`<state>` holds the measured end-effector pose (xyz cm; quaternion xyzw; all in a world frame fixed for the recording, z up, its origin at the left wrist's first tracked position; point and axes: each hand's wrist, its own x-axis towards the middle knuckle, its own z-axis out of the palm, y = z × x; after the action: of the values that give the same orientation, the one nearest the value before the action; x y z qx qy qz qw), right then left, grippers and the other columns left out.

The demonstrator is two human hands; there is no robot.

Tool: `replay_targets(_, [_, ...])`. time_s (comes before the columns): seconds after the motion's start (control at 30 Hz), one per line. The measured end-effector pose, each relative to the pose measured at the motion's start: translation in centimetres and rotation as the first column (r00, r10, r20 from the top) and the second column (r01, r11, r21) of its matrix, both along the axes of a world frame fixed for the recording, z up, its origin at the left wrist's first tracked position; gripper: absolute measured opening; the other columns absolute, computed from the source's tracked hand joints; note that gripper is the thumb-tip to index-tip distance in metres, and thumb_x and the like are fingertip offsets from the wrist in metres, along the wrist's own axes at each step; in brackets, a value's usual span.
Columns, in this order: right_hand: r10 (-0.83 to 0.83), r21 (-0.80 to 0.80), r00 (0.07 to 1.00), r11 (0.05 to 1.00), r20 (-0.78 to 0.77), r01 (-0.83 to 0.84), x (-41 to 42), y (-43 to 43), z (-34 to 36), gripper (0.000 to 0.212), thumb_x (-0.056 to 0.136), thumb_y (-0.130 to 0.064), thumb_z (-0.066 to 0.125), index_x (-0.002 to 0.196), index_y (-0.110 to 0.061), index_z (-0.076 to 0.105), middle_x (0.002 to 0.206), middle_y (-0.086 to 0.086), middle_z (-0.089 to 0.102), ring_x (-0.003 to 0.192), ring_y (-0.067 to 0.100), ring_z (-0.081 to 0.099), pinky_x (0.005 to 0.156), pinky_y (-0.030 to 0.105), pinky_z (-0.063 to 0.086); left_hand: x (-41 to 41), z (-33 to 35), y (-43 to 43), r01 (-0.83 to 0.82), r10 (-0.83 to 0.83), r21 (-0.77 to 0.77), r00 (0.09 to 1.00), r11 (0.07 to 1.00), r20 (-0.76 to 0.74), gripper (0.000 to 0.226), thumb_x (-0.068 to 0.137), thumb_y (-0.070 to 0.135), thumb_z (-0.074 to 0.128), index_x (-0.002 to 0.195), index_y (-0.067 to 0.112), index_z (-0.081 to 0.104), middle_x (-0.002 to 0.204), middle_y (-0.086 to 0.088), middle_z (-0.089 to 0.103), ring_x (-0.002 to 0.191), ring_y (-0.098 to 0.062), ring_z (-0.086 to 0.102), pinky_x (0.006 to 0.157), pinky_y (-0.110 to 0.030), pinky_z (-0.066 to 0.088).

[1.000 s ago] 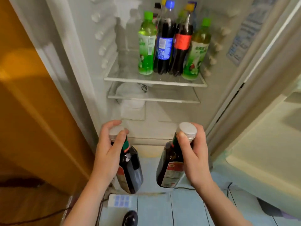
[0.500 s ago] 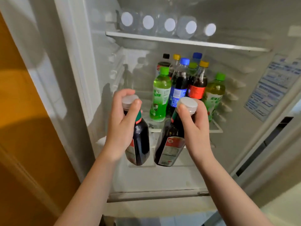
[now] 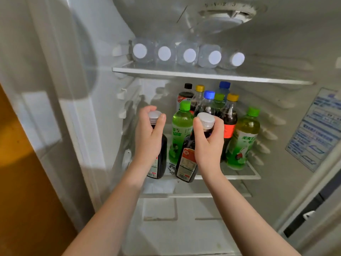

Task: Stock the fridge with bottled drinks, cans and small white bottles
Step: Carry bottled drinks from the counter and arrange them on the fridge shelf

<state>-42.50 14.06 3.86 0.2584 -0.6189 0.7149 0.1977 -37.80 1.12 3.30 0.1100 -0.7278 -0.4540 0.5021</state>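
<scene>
Left grip clasps left dark bottle, right grip right dark bottle, at the necks, bodies hanging below, likely for upright shelving.

Dark, white-capped: left bottle, right bottle, apparently tilted.

sticker text illegible, rear bottles half-hidden

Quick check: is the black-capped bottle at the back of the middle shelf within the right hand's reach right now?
Probably not. The right hand grips a dark bottle by its neck, and the front green-capped bottle stands directly in front of the black-capped bottle.
</scene>
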Motion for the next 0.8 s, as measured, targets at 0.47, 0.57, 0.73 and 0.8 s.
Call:
replay_targets(0.47, [0.051,0.341,0.979,0.940,-0.197,0.020,-3.5,0.4,-2.8,0.041,0.088,-0.029,0.059,0.127,-0.018,0.050,0.111,-0.010,0.060,0.107,0.007,0.056,0.092,0.024,0.045,-1.5,-3.6,-0.6,-0.034,0.038,-0.037,0.992,0.999,0.123,0.078,0.087,0.045,0.047,0.151,0.033,0.005,0.150,0.021,0.017,0.136,0.009,0.015,0.113,-0.020,0.017])
replay_targets(0.57, [-0.081,0.531,0.970,0.825,-0.229,0.194,-2.9,2.3,-6.0,0.069,0.081,-0.036,0.064,0.141,-0.011,0.039,0.128,0.005,0.054,0.117,0.021,0.049,0.098,0.031,0.039,-0.7,-7.1,-0.1,0.052,-0.050,-0.017,0.994,0.998,0.097,0.082,0.086,0.033,0.053,0.143,0.039,-0.006,0.155,0.014,0.003,0.144,0.000,0.004,0.118,-0.023,0.008])
replay_targets(0.73, [-0.030,0.645,0.993,0.758,-0.117,0.099,-2.5,3.3,-8.9,0.096,0.075,-0.021,0.071,0.151,-0.023,0.013,0.136,-0.001,0.051,0.118,0.022,0.051,0.090,0.029,0.043,-0.6,-10.9,-0.2,0.091,-0.101,0.064,0.977,0.994,0.190,0.102,0.072,0.021,0.061,0.133,0.056,-0.012,0.149,0.020,0.000,0.141,0.004,0.003,0.109,-0.004,0.003])
replay_targets(0.8, [-0.024,0.652,0.995,0.754,-0.100,0.083,-3.0,2.8,-8.7,0.095,0.074,-0.022,0.070,0.150,-0.028,0.012,0.136,-0.004,0.052,0.114,0.021,0.054,0.085,0.026,0.043,-1.4,-11.1,-0.9,0.097,-0.107,0.058,0.970,0.994,0.217,0.102,0.072,0.022,0.062,0.137,0.048,-0.012,0.149,0.017,0.000,0.142,-0.002,0.005,0.114,-0.015,0.004])
